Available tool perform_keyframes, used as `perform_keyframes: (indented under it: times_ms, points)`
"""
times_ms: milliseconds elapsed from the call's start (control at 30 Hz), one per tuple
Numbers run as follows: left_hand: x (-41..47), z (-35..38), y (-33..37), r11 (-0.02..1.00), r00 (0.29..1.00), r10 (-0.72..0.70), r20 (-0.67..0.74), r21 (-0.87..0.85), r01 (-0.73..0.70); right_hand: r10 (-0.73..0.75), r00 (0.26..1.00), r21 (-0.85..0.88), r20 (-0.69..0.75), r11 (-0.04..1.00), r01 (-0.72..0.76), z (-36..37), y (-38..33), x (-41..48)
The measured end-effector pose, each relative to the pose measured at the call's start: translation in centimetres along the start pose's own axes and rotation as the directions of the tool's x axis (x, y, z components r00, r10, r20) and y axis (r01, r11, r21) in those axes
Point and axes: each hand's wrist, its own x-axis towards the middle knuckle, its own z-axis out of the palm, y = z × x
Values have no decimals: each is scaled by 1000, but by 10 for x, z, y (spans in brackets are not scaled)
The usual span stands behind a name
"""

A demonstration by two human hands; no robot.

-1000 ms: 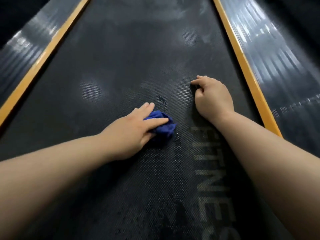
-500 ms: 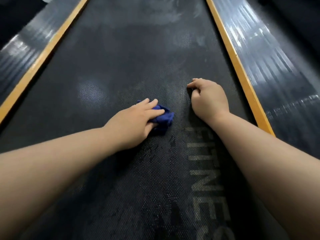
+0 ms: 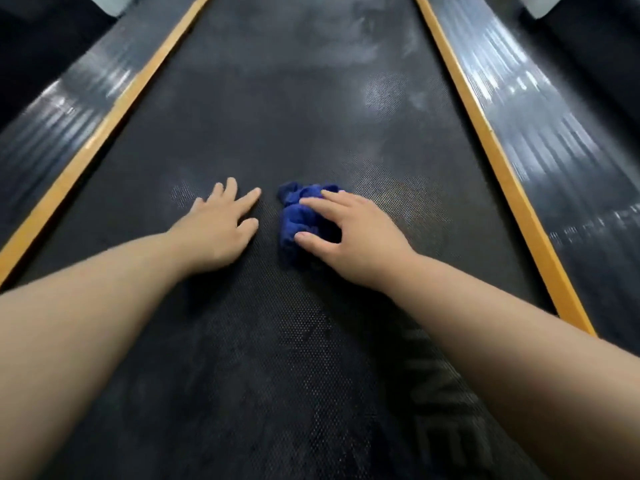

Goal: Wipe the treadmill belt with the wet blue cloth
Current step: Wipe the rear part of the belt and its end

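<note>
The blue cloth [image 3: 298,216] has passed from my left hand [image 3: 218,233] to my right hand [image 3: 360,244], whose fingers [image 3: 322,206] and thumb curl round it, central on the treadmill belt [image 3: 277,116]; the left hand lies flat, fingers spread, empty.

Left orange trim strip [image 3: 100,133] and right orange trim strip [image 3: 504,168] converge into the distance. Outside them, a ribbed left side rail [image 3: 52,126] and right side rail [image 3: 554,150] catch pale reflections.
</note>
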Motion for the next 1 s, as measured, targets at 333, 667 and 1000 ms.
perform_keyframes:
  times_ms: [333,667,1000]
  points:
    - [-1,-10,-5,1000,994,22,111,4,-22,185,975,-20,-121,982,-189,-19,38,32]
    - [-8,-22,40,964,976,68,207,240,-118,-101,994,-126,-44,988,95,-10,28,-25]
    - [-9,-7,37,955,978,156,137,230,-185,53,997,-71,-47,996,-56,4,-3,-46]
